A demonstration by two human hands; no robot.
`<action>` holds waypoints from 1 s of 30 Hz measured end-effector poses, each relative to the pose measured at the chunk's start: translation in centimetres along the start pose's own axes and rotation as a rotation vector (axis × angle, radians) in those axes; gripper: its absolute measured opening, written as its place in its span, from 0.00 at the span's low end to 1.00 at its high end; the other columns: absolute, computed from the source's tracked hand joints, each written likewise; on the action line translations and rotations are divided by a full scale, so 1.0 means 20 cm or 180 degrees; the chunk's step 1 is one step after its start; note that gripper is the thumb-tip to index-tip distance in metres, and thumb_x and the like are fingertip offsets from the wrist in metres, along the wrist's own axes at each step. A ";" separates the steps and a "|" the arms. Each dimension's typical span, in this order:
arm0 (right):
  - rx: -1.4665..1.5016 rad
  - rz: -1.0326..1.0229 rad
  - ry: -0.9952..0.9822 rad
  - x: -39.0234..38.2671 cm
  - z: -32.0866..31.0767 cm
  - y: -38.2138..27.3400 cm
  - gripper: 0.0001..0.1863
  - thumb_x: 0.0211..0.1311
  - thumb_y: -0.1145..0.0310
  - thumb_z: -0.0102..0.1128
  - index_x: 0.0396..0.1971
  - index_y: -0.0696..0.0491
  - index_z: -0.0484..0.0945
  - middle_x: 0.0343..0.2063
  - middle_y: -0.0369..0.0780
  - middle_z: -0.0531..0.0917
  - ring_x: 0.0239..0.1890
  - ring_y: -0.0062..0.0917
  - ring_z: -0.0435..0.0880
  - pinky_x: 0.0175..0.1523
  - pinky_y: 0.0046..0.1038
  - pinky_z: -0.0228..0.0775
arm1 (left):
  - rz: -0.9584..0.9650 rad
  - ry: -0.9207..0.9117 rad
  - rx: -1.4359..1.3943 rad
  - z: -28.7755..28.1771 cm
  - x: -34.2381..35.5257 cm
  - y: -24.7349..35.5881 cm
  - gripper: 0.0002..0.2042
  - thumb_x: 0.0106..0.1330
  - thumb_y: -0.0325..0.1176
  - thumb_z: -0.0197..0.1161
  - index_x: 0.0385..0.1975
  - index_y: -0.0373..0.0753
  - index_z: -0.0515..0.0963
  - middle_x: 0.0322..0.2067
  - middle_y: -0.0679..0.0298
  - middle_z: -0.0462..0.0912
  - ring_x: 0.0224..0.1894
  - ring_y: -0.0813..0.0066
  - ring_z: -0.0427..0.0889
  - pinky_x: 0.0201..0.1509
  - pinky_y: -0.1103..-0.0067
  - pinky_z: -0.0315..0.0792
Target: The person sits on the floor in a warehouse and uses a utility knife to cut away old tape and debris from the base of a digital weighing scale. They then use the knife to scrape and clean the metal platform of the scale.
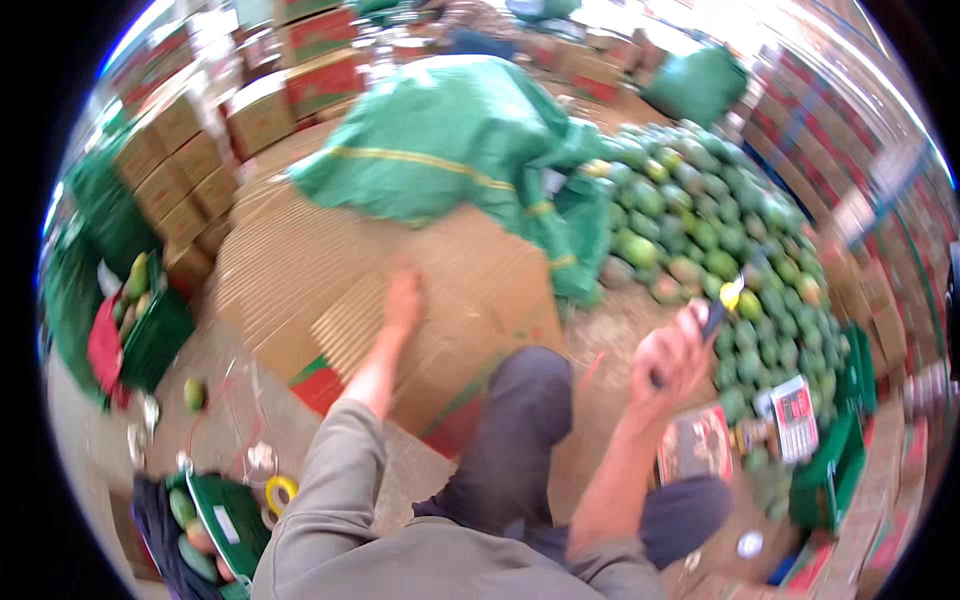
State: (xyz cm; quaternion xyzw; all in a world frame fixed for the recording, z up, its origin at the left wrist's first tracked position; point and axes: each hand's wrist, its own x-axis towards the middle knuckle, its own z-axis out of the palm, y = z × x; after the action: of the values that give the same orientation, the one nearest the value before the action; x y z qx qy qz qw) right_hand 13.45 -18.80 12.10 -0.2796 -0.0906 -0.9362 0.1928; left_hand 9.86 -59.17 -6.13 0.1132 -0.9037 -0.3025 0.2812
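Observation:
My left hand lies flat on a brown cardboard sheet, fingers stretched out and slightly blurred. Beneath that hand is a smaller ridged cardboard piece. A green woven cloth with yellow stripes drapes over the sheet's far side. To the right, my right hand is raised and closed around a knife with a dark handle. Its blade points up and away, in front of a heap of green mangoes, and motion smears its outline.
Green crates stand at the left, lower left and right. A scale-like device with a keypad sits beside the heap. Stacked cartons line the left. Yellow tape and a loose mango lie on the floor.

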 end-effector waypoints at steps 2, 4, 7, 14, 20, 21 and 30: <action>-0.1817 -0.0468 0.0817 -0.01 0.23 -0.19 0.13 0.77 0.56 0.50 0.44 0.50 0.71 0.27 0.37 0.78 0.21 0.18 0.78 0.23 0.21 0.72 | -0.0057 -0.0130 0.0368 0.02 0.06 -0.16 0.16 0.73 0.30 0.49 0.54 0.32 0.77 0.64 0.43 0.70 0.66 0.48 0.68 0.70 0.60 0.61; -0.3795 -0.0431 0.2242 -0.16 0.16 -0.16 0.13 0.77 0.56 0.50 0.44 0.50 0.69 0.26 0.36 0.77 0.20 0.20 0.78 0.24 0.22 0.73 | 0.0104 -0.0138 0.0315 0.00 -0.04 -0.21 0.18 0.67 0.27 0.55 0.56 0.32 0.77 0.61 0.44 0.73 0.64 0.47 0.71 0.69 0.62 0.63; -0.4074 0.0176 0.2157 -0.34 0.22 -0.04 0.12 0.77 0.58 0.50 0.44 0.51 0.64 0.26 0.37 0.76 0.20 0.21 0.78 0.25 0.23 0.74 | -0.0159 -0.0357 0.0022 -0.12 -0.07 0.05 0.17 0.65 0.25 0.58 0.54 0.32 0.78 0.50 0.48 0.79 0.57 0.52 0.76 0.62 0.64 0.68; -0.3757 -0.0084 0.2384 -0.67 0.35 0.11 0.11 0.78 0.59 0.48 0.43 0.52 0.63 0.26 0.39 0.77 0.20 0.22 0.78 0.27 0.23 0.74 | -0.0060 -0.2848 -0.3495 -0.22 -0.45 1.56 0.16 0.75 0.36 0.55 0.52 0.31 0.78 0.44 0.58 0.86 0.46 0.72 0.83 0.48 0.76 0.75; -0.3984 -0.0774 0.2515 -0.87 0.47 0.22 0.12 0.78 0.60 0.48 0.45 0.55 0.64 0.27 0.39 0.76 0.22 0.19 0.77 0.27 0.21 0.73 | -0.0498 -0.3647 -0.4300 -0.27 -0.79 1.98 0.15 0.75 0.33 0.56 0.55 0.30 0.77 0.47 0.54 0.85 0.45 0.74 0.84 0.50 0.78 0.79; -0.4107 -0.0835 0.2467 -0.90 0.48 0.22 0.13 0.77 0.60 0.48 0.45 0.56 0.64 0.28 0.38 0.76 0.23 0.18 0.77 0.28 0.20 0.72 | -0.0575 -0.3594 -0.4260 -0.28 -0.82 2.02 0.14 0.75 0.30 0.56 0.54 0.30 0.78 0.43 0.54 0.87 0.45 0.74 0.84 0.49 0.78 0.79; -0.4283 -0.1176 0.2610 -1.03 0.59 0.17 0.16 0.77 0.58 0.48 0.45 0.57 0.63 0.28 0.39 0.76 0.24 0.19 0.77 0.29 0.20 0.73 | -0.0490 -0.3882 -0.4325 -0.28 -0.95 2.16 0.17 0.76 0.30 0.51 0.58 0.27 0.74 0.47 0.48 0.84 0.48 0.68 0.84 0.53 0.73 0.78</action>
State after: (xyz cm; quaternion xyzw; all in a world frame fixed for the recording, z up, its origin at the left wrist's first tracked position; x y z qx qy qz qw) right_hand 36.47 -12.30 10.49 0.0493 0.5253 -0.8349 -0.1567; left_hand 27.08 -20.59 15.44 -0.1959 -0.5132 -0.7943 -0.2595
